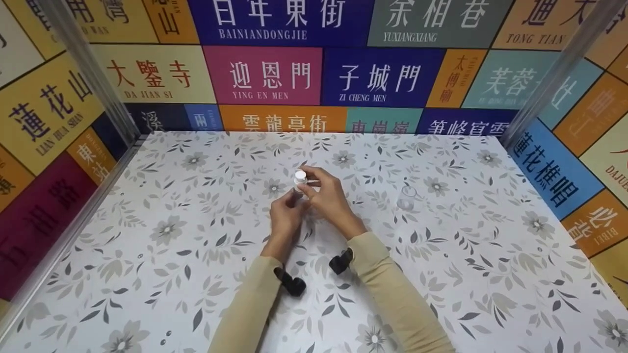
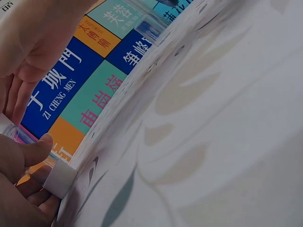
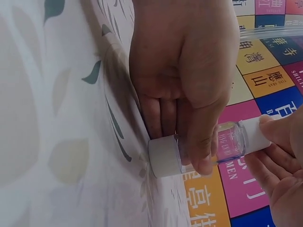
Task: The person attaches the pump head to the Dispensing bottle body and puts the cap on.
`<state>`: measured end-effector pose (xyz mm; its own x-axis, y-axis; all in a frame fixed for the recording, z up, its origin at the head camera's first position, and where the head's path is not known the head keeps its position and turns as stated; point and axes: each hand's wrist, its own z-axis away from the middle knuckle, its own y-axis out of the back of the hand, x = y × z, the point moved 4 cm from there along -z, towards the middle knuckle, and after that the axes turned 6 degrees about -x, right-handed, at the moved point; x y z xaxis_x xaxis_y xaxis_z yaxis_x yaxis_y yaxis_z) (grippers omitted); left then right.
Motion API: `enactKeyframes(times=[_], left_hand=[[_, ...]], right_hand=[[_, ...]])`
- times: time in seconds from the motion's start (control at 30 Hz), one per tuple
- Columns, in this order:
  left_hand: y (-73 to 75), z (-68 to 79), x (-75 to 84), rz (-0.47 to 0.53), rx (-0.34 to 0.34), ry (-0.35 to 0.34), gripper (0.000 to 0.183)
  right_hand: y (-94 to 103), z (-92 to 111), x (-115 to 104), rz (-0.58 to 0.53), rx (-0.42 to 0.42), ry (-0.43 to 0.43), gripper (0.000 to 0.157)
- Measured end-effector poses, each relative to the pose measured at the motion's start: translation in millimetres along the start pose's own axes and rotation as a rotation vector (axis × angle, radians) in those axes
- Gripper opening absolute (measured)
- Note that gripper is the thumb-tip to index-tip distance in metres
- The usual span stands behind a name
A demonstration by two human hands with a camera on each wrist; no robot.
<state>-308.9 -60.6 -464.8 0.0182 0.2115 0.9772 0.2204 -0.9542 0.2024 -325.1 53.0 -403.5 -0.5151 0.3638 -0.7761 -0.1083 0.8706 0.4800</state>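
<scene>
A small clear bottle [image 3: 229, 142] stands upright on the patterned table, its white base [image 3: 164, 157] against the surface in the right wrist view. My left hand [image 1: 286, 215] grips the bottle's clear body low down, with the thumb pressed along its side. Higher up, the fingers and thumb of my right hand [image 1: 326, 193] pinch the white cap [image 1: 300, 175] on top. From the left wrist side, the white base [image 2: 60, 178] shows below the left thumb, while the cap is mostly cut off at the frame edge. Fingers hide part of the bottle.
To the right of my hands, a small transparent container [image 1: 407, 198] stands on the table [image 1: 206, 274]. Colourful sign-printed panels [image 1: 265, 76] line the back and sides. Clear strips [image 1: 98, 73] run up the corners. Black cameras [image 1: 293, 284] are strapped to both wrists.
</scene>
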Motion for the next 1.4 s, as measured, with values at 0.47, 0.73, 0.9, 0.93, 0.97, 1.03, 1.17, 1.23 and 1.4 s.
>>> enactKeyframes(times=[0.47, 0.73, 0.9, 0.93, 0.97, 1.03, 1.17, 1.23, 1.4], left_hand=[[-2.0, -1.9, 0.1, 0.02, -0.008, 0.006, 0.04], [-1.4, -0.3, 3.4, 0.009, 0.005, -0.01, 0.041], [-2.4, -1.8, 2.6, -0.008, 0.001, -0.004, 0.04], [-2.5, -2.0, 2.1, -0.009, 0.001, 0.0, 0.041], [-2.6, -2.1, 1.6, -0.008, 0.001, 0.003, 0.042], [-2.5, -2.2, 1.2, -0.012, 0.005, 0.003, 0.042], [-1.8, -2.1, 1.2, -0.014, 0.008, -0.001, 0.04], [-1.4, -1.9, 0.9, -0.017, 0.01, -0.001, 0.039], [-0.6, -0.2, 0.3, -0.018, 0.015, -0.004, 0.04]], right_hand=[[3.5, -1.6, -2.7, -0.031, -0.018, 0.001, 0.042], [3.8, -1.8, -0.8, 0.009, -0.003, 0.001, 0.042], [5.7, -2.7, -1.7, -0.003, -0.002, -0.006, 0.046], [5.9, -2.7, -2.0, -0.013, -0.005, -0.005, 0.047], [5.7, -2.9, -2.2, -0.02, -0.009, -0.002, 0.047], [5.1, -2.8, -2.8, -0.03, -0.024, 0.006, 0.047], [2.6, -2.4, -3.1, -0.017, -0.055, 0.012, 0.045], [1.8, -2.2, -3.1, -0.01, -0.064, 0.015, 0.043], [-0.1, -1.5, -1.3, 0.005, -0.066, 0.019, 0.043]])
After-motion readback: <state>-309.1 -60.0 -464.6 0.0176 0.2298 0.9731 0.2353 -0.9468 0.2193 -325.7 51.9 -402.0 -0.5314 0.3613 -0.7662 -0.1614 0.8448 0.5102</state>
